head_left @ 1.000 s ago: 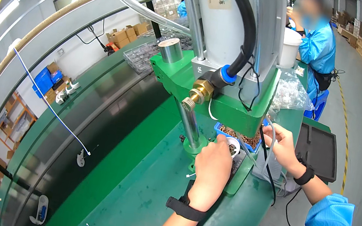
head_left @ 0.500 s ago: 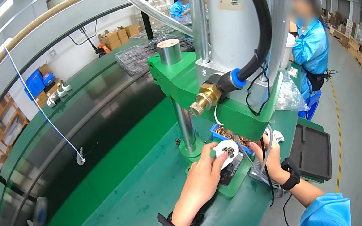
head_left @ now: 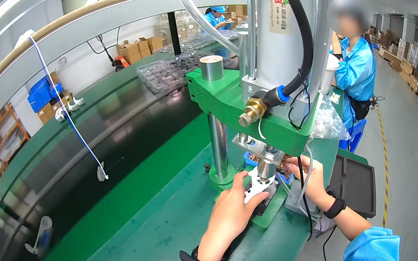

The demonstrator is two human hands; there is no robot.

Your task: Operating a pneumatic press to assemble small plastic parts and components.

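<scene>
My left hand [head_left: 232, 206] grips a white plastic part [head_left: 255, 189] between thumb and fingers, on the base of a green bench press. The press's metal ram [head_left: 266, 169] is down on that part and hides its middle. Behind the ram, a blue bin [head_left: 249, 160] of small copper-coloured pieces is partly covered. My right hand [head_left: 312, 184] is beside this bin, fingertips drawn together; whatever they hold is too small to make out.
The green press head [head_left: 251, 110] with its hose and brass valve rises over my hands. A conveyor [head_left: 122, 154] runs along the left, with white parts on it. A black tray [head_left: 354, 185] is at right. A co-worker in blue [head_left: 358, 67] is further back.
The press ram has come down onto the white part, which my left hand still holds. My right hand stays by the bin, with its fingertips closer together. The view has shifted slightly.
</scene>
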